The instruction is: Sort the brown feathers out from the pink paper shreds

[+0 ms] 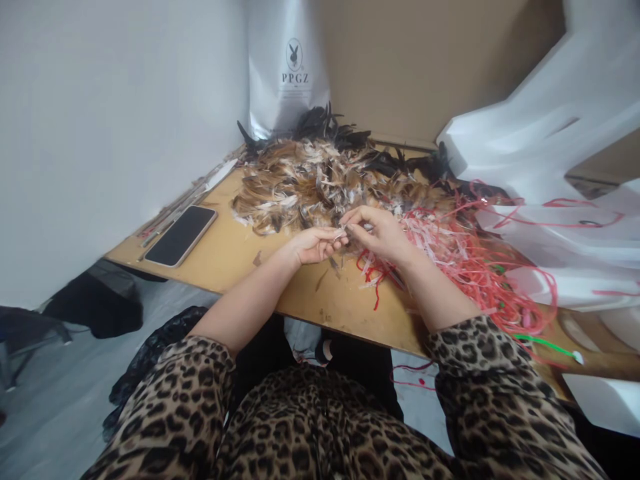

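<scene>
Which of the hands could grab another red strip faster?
Probably the right hand. It rests against the red strips, which spread out on its side. The left hand sits on the bare wooden board, farther from them.

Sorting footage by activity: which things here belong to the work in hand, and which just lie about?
In hand: left hand, right hand, small feather pinched between them, feather pile, pink strips.
Lying about: phone, silver bag, white foam.

A makeshift craft workshop: a bare wooden surface (235,257) heaped with feathers (310,183), pink strips (450,250), cardboard (415,67) and foam packing (545,133) behind
</scene>
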`<state>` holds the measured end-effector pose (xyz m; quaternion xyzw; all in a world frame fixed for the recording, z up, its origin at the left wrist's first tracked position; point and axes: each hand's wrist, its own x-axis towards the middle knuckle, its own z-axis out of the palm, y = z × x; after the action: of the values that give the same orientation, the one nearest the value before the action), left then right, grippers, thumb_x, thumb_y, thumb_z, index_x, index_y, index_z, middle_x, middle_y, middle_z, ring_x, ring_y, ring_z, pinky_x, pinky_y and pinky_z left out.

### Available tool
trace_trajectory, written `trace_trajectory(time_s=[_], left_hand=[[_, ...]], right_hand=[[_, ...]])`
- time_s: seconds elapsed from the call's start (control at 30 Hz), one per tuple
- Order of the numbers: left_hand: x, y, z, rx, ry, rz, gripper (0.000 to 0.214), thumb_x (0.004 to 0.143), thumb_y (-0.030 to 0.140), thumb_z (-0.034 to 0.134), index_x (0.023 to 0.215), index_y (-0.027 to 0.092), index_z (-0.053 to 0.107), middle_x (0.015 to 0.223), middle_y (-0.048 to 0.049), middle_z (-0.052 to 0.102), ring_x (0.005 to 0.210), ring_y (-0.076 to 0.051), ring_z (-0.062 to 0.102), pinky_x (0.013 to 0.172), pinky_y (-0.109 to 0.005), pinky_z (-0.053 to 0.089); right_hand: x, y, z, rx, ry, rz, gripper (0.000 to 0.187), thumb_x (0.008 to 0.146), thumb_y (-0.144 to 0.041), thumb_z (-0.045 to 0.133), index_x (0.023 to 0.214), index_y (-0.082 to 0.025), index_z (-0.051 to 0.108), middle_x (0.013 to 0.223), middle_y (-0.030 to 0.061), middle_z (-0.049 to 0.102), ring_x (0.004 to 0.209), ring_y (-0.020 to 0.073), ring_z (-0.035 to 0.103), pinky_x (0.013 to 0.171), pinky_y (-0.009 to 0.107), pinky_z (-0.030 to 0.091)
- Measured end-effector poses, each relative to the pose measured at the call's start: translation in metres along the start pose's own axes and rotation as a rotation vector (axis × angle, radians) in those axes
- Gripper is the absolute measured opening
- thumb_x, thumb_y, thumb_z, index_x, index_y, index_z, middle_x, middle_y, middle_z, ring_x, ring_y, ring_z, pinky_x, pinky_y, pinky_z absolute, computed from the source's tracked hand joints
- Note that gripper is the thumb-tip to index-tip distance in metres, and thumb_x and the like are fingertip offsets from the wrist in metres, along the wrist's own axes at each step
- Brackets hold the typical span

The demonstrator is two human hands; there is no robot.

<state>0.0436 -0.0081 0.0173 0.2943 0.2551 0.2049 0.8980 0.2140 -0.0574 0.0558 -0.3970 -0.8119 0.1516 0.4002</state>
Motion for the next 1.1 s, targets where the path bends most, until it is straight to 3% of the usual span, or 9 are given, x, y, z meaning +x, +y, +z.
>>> trace_trajectory(time_s=[0.23,0.47,0.7,0.9,1.1], left_hand=[[-0.0010,-0.0007,0.0018,0.000,0.010,-0.039,0.016,0.082,0.005,0.044,0.076,0.006,0.059,0.064,-0.0060,0.061,0.047,-0.003,0.054,0.041,-0.008,0.040],[0.0013,-0.0022,-0.0010,-0.017,-0.059,-0.082,0.014,0.081,0.005,0.045,0.075,0.006,0.058,0.058,-0.0041,0.055,0.044,-0.002,0.050,0.040,-0.008,0.037],[0.0022,-0.0042,-0.0001,0.046,-0.090,-0.095,0.010,0.079,0.004,0.049,0.075,0.006,0.059,0.057,-0.0017,0.053,0.041,0.000,0.044,0.038,-0.006,0.032],[-0.0004,-0.0012,0.0005,0.253,-0.048,0.077,0.011,0.073,0.007,0.061,0.083,0.005,0.062,0.059,-0.0016,0.057,0.046,-0.001,0.050,0.044,-0.008,0.037],[-0.0066,-0.0007,0.0028,0.667,0.091,0.172,0.020,0.066,0.021,0.070,0.080,0.008,0.066,0.061,-0.0051,0.063,0.047,-0.006,0.055,0.042,-0.013,0.038]], right_hand=[[0.0013,-0.0021,0.0000,-0.002,0.019,0.042,0.010,0.078,-0.023,0.052,0.070,-0.019,0.056,0.083,0.0052,0.065,0.076,0.0152,0.060,0.072,0.029,0.046],[-0.0007,-0.0026,-0.0004,-0.018,-0.018,0.119,0.010,0.079,-0.025,0.050,0.077,-0.019,0.057,0.084,0.0048,0.065,0.075,0.0152,0.059,0.068,0.027,0.044],[0.0029,0.0044,0.0001,-0.166,-0.075,-0.063,0.012,0.080,-0.022,0.048,0.072,-0.019,0.056,0.068,0.0022,0.057,0.065,0.0129,0.051,0.064,0.025,0.039],[0.0031,0.0035,-0.0021,-0.177,-0.081,-0.019,0.013,0.080,-0.021,0.048,0.070,-0.019,0.056,0.065,0.0013,0.056,0.063,0.0123,0.050,0.061,0.024,0.038],[0.0026,0.0057,-0.0002,-0.157,-0.133,0.046,0.013,0.079,-0.021,0.050,0.068,-0.018,0.057,0.063,0.0010,0.057,0.062,0.0122,0.050,0.061,0.024,0.037]])
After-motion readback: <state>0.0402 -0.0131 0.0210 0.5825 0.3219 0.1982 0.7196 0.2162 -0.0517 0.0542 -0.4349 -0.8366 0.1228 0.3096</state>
